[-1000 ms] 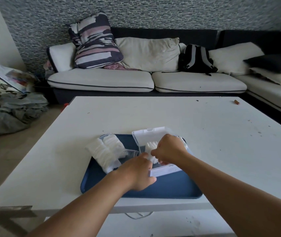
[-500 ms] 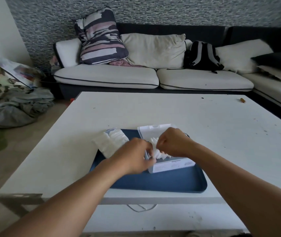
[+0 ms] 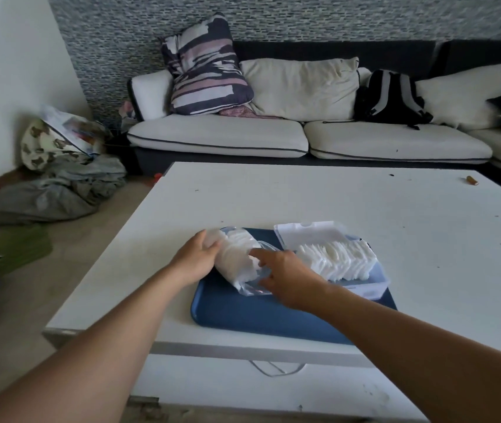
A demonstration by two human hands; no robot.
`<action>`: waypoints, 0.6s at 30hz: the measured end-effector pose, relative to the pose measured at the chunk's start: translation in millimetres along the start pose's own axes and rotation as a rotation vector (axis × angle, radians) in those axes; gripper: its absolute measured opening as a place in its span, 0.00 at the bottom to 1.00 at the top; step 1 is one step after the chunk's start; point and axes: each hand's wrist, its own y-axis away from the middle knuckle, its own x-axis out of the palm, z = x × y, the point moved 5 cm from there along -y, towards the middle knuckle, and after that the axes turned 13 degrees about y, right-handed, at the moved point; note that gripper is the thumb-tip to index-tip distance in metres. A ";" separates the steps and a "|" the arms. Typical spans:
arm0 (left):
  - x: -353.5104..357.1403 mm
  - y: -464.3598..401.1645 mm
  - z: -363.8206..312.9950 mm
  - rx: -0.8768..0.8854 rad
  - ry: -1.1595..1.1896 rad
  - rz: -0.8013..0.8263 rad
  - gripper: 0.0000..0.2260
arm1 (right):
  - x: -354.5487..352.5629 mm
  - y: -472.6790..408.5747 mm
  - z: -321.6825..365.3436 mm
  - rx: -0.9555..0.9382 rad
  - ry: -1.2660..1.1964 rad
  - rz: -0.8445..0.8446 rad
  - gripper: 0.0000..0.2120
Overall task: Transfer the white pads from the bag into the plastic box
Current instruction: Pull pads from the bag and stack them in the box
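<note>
A clear bag [image 3: 237, 257] packed with white pads lies on the left part of a blue tray [image 3: 261, 315]. My left hand [image 3: 195, 257] grips the bag's left end. My right hand [image 3: 285, 277] rests on the bag's right, open end, forefinger stretched over the pads, fingers apart. To the right stands the clear plastic box [image 3: 365, 285] with its lid [image 3: 307, 232] tipped back. A row of white pads [image 3: 339, 259] stands on edge inside it.
The tray sits near the front of a white low table [image 3: 334, 203]. A small orange object [image 3: 472, 180] lies at the far right. Behind stands a sofa [image 3: 273, 132] with cushions and a black backpack [image 3: 391, 99]. Clothes lie heaped on the floor [image 3: 57, 190] at left.
Both hands have left the box and moved left to the bag. The pads they were pressing now stand in the box. The view has shifted left.
</note>
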 end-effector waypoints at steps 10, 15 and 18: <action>11.2 -11.4 7.3 -0.002 -0.118 0.092 0.14 | 8.6 -10.0 14.3 -0.008 -0.045 -0.155 0.16; 10.1 -11.1 9.9 0.013 -0.164 0.152 0.16 | 12.9 -11.0 20.1 0.037 -0.028 -0.239 0.14; 10.6 -10.5 11.7 0.002 -0.161 0.182 0.21 | 18.0 -11.4 21.1 0.048 -0.074 -0.254 0.13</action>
